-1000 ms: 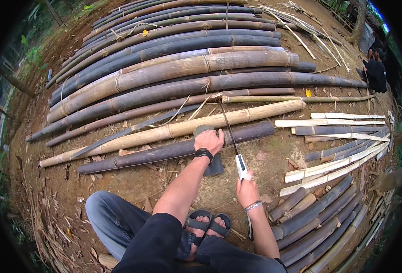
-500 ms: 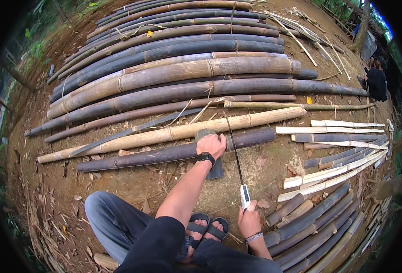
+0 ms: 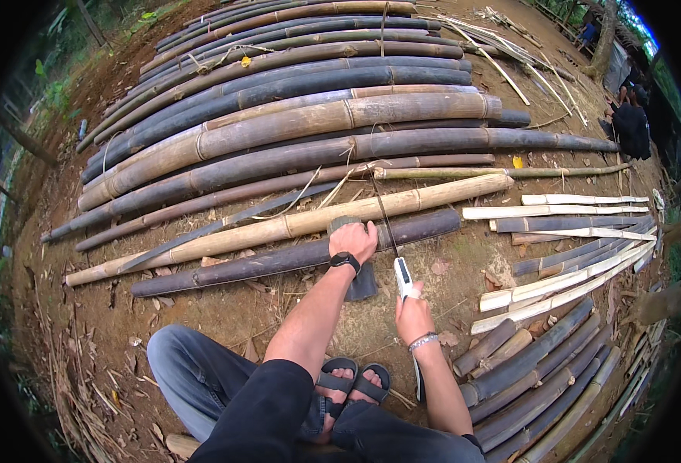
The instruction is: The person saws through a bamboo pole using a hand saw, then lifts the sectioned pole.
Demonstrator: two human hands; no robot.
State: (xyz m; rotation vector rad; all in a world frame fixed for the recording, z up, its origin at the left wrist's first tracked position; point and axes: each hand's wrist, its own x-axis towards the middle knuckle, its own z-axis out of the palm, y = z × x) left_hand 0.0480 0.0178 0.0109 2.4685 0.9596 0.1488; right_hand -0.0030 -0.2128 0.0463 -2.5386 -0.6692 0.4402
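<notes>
The saw [image 3: 403,274] has a white handle with a dark panel (any lettering there is too small to read). The right hand [image 3: 414,318] wraps round that handle; the blade crosses the dark bamboo pole [image 3: 278,261] just right of the left hand [image 3: 353,241], which bends over the pole, fingertips hidden, so I cannot tell how closed it is.

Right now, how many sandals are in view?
2: the left sandal and the right sandal, both worn, at lower middle, below and left of the right hand holding the saw. The person at far right may have footwear that is hidden.
</notes>
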